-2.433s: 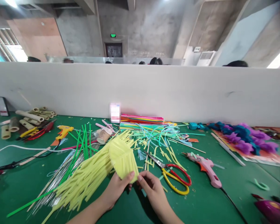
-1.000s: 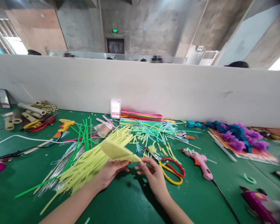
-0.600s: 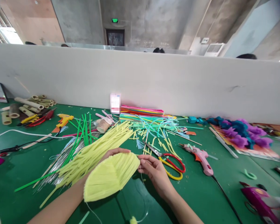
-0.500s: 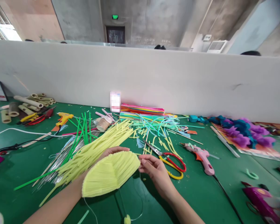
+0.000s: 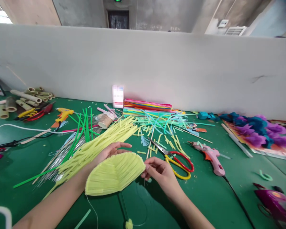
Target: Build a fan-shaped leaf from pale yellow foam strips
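Note:
A yellow-green leaf (image 5: 115, 174), built from rows of fuzzy pipe cleaners with a centre ridge, is held up over the table. My left hand (image 5: 107, 154) is behind it and supports it; its upper fingers reach past the top edge, while the thumb and palm are hidden. At the leaf's right tip, my right hand (image 5: 158, 171) is closed in a pinch on the edge. Thin wires hang below, one near a small yellow-green tuft (image 5: 129, 224). Behind my left hand lies a bundle of yellow-green pipe cleaners (image 5: 95, 144).
Red-and-yellow scissors (image 5: 181, 165) and a pink glue gun (image 5: 212, 157) lie on the right. Farther left are a yellow glue gun (image 5: 64, 114), pliers (image 5: 39, 113) and bamboo pieces (image 5: 26, 101). A white partition (image 5: 143, 63) borders the green table (image 5: 181, 210); purple-and-teal flowers (image 5: 259, 130) lie far right.
My view has tipped downward, so the background sits higher in the picture. The left fingers have lifted slightly from the leaf's top edge. The right hand stays at the tip.

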A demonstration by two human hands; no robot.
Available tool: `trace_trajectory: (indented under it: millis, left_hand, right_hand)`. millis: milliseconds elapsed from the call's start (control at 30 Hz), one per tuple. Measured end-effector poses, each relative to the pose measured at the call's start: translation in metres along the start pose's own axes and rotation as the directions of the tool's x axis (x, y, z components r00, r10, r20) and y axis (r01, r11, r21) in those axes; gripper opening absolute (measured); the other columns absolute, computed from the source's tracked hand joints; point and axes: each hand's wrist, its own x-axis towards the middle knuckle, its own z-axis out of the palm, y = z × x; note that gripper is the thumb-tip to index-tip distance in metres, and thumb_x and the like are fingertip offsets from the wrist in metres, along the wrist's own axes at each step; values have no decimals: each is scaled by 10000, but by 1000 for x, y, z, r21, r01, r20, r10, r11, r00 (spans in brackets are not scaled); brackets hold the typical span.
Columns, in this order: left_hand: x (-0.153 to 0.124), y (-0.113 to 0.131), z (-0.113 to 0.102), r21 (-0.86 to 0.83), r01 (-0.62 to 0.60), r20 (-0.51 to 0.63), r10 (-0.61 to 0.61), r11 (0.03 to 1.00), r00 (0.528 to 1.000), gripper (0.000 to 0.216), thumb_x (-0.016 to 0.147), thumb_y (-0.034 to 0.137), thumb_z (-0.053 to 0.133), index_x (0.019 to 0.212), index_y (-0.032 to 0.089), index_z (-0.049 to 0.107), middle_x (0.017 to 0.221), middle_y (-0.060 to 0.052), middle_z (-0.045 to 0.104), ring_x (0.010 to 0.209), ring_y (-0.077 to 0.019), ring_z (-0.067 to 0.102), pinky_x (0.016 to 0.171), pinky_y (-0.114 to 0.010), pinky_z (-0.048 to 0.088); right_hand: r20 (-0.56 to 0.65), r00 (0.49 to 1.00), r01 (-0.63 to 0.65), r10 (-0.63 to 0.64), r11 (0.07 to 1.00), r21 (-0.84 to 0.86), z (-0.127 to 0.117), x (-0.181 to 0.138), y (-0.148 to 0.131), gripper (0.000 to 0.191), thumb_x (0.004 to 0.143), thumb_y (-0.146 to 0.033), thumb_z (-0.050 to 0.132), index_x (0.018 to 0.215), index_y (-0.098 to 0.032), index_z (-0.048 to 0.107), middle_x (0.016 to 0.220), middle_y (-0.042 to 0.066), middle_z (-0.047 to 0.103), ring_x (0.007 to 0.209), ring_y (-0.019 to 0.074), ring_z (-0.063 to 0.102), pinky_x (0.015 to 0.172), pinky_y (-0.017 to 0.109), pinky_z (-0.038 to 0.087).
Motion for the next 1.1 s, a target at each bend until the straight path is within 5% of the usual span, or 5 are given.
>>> trace_trajectory:
  millis: [167,367,500,800,1100]
  left_hand:
    - [-5,6,-7,327,-20,173,-39,945,984,601,682,396,780,1219,211,582,1210,-126,646,1068,-286,627,887,-373,476]
    - [-14,13,12,797,-85,139,-46,598,989,535,608,403,828,1081,236,643,1045,-34,672,993,-262,613,807,-287,461]
    - [-12,10,18,890,-89,116,-33,448,993,399,643,498,776,900,205,693,833,6,657,825,-221,608,695,-242,419]
    - [-6,0,20,837,-23,21,10,546,1000,394,646,483,767,903,189,720,864,-7,704,858,-242,624,708,-258,428]
    - [-9,-13,18,816,45,-98,61,577,993,434,584,481,805,927,225,734,920,-1,721,963,-293,629,753,-284,434]
  right_hand:
    - [31,999,-35,36,999,-39,0,-3,-3,349,761,-496,728,797,-157,651,644,34,690,588,138,645,584,252,511]
    - [98,991,-94,96,995,-25,4,-3,1,320,730,-433,769,846,-165,637,686,26,705,624,137,657,612,254,508]
    - [81,992,-92,100,991,-98,10,-2,6,300,743,-444,745,819,-173,641,654,20,697,609,149,651,608,268,512]
    - [-24,988,104,-151,777,-621,17,-6,8,144,836,-310,597,777,-227,698,697,18,709,611,180,644,608,277,491]
    - [67,992,112,-109,489,-865,23,4,-10,140,795,-245,605,667,-230,658,571,15,650,497,169,572,490,261,338]
